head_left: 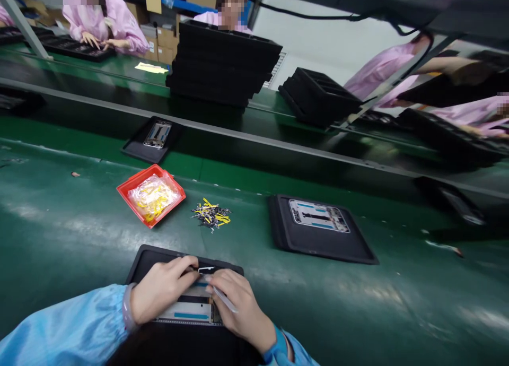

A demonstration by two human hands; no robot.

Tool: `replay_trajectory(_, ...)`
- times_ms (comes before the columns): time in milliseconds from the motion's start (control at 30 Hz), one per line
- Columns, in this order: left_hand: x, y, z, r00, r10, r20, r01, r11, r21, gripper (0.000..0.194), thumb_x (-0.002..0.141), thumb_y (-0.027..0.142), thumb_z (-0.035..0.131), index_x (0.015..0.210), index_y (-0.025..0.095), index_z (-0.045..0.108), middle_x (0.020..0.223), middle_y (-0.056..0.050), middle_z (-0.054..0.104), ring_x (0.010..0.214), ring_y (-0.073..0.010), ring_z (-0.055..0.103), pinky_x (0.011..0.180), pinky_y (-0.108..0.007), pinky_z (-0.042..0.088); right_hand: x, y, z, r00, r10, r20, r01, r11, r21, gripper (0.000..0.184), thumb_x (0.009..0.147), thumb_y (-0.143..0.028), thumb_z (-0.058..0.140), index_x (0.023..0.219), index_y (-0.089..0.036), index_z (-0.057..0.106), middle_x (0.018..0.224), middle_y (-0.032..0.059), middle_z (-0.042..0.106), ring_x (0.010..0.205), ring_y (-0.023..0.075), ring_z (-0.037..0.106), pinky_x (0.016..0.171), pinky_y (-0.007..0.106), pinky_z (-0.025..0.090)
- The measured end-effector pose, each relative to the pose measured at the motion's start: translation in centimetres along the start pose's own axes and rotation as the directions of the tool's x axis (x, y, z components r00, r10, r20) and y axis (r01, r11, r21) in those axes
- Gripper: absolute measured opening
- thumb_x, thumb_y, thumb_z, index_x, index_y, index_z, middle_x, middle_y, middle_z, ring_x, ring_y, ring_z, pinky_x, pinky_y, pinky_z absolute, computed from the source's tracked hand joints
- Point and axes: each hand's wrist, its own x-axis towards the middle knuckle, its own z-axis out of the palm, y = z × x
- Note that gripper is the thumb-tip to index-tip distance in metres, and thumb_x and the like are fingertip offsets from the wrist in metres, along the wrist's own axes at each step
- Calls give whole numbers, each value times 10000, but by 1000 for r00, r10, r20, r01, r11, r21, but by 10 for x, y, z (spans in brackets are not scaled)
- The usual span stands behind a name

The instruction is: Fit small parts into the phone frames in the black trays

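A phone frame (186,311) with blue strips lies on a black tray (139,257) right in front of me. On its left side rests my left hand (165,286), fingers bent and thumb drawn in near the frame's far edge; what the fingertips pinch is hidden. My right hand (240,305) is closed around a thin pale stick-like tool (225,299), its fingertips close to the left ones over the frame. Between the two hands a small black piece with a white outline (205,270) shows at the far edge.
Beyond my hands sit a red bin (131,204) with bagged yellow strips and a pile of small black-and-yellow parts (211,215). Trays with phone frames lie at right (326,244) and farther back (139,146). Past a metal rail (238,134), tray stacks (222,63) stand near people in pink.
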Motion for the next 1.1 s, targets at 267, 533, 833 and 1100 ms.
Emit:
replay_trajectory(267, 1, -4, 9, 1000, -21, 7, 22, 997, -79, 313, 969, 162, 287, 983, 151, 600, 1070, -96, 608, 834, -148, 652, 749, -241, 558, -12, 8, 13, 832, 446, -331, -363, 888, 283, 161, 970, -325, 463, 1102, -232, 479, 791, 22, 702, 719, 170, 686, 695, 292, 543)
replay_trajectory(533, -3, 6, 8, 998, 33, -62, -27, 994, 107, 394, 777, -39, 295, 1013, 111, 572, 1004, -109, 644, 810, -180, 645, 712, -270, 547, -5, 11, 13, 606, 669, -430, -366, 714, 596, 259, 891, -422, 584, 1032, -231, 480, 714, -17, 689, 605, 161, 672, 614, 297, 532)
replay_trajectory(833, -5, 7, 10, 998, -11, -61, 17, 994, 109, 420, 669, -58, 323, 968, 129, 552, 1057, -118, 604, 725, -156, 635, 670, -259, 544, -6, 16, 1, 589, 629, -508, -413, 774, 480, 254, 898, -455, 545, 999, -226, 499, 715, -6, 666, 661, 170, 662, 641, 297, 522)
replay_trajectory(1100, -6, 3, 20, 997, -57, -53, 58, 998, 22, 425, 646, -53, 348, 975, 153, 520, 1065, -104, 571, 782, -175, 631, 695, -273, 544, -52, -4, -46, 731, 588, -347, -644, 763, -63, 350, 943, -490, 400, 889, -223, 620, 819, 60, 662, 788, 203, 659, 679, 248, 519)
